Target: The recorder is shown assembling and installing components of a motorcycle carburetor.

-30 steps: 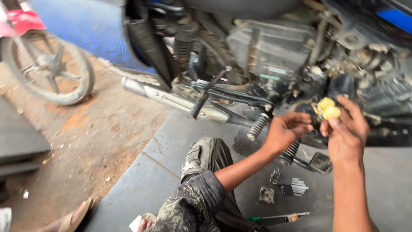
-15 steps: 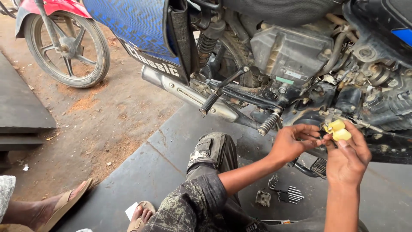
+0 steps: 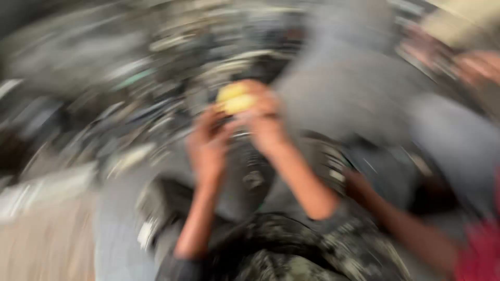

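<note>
The view is heavily blurred by motion. My right hand holds a small yellow object up in front of the dark motorcycle engine. My left hand is raised beside it, fingertips touching the yellow object from the left. Whether the left hand grips it cannot be made out. My knee in dirty camouflage trousers sits below both forearms.
Another person's arm with a red sleeve reaches in from the lower right, and a second hand shows at the upper right. Grey floor slabs lie behind. Small metal parts lie near my right forearm.
The camera has swung sharply right, so the scene is smeared. Both hands now sit at frame centre, closer together on the yellow object. Another person's arm has entered from the right.
</note>
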